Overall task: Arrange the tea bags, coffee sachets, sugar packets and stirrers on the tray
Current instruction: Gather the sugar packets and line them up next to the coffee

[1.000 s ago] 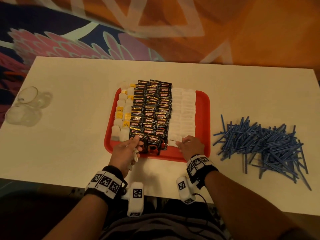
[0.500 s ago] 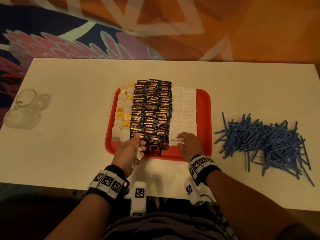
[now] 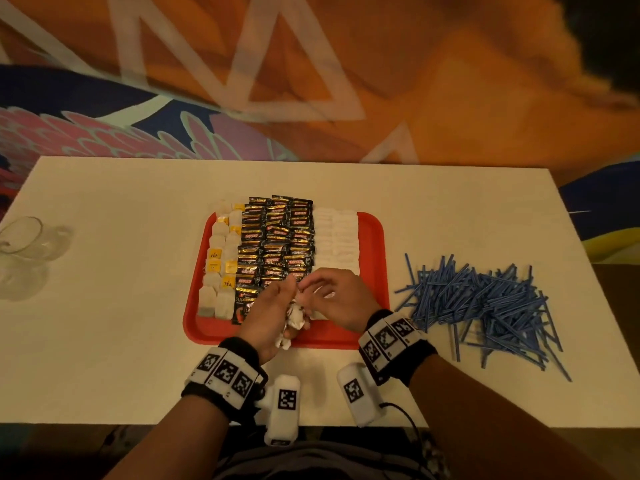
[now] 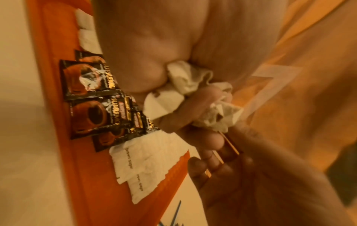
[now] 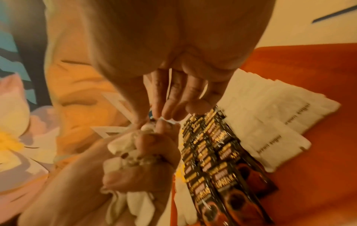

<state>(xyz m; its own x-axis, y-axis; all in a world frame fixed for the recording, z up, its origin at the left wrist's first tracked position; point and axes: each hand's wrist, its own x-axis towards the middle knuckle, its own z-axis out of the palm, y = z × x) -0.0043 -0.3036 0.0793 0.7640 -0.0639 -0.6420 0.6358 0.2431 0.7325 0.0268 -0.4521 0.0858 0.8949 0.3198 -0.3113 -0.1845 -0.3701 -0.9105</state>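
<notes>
A red tray [image 3: 372,271] holds tea bags [image 3: 221,261] on its left, black coffee sachets [image 3: 277,237] in the middle and white sugar packets [image 3: 337,237] on the right. Above the tray's front, my left hand [image 3: 291,308] grips a crumpled bunch of white tea bags [image 4: 190,79]. My right hand [image 3: 306,289] reaches across and pinches a piece at the top of that bunch [image 5: 167,120]. Flat sugar packets [image 4: 146,154] and sachets [image 4: 90,94] lie just below the hands. A pile of blue stirrers [image 3: 485,306] lies on the table to the tray's right.
Clear glass cups [image 3: 24,247] lie at the table's far left edge. The white table [image 3: 121,306] ends close to my body. Patterned carpet lies beyond its far edge.
My right hand left the front sugar packets and moved left and up to the bunch. My left hand rose and shifted right over the tray's front with the bunch.
</notes>
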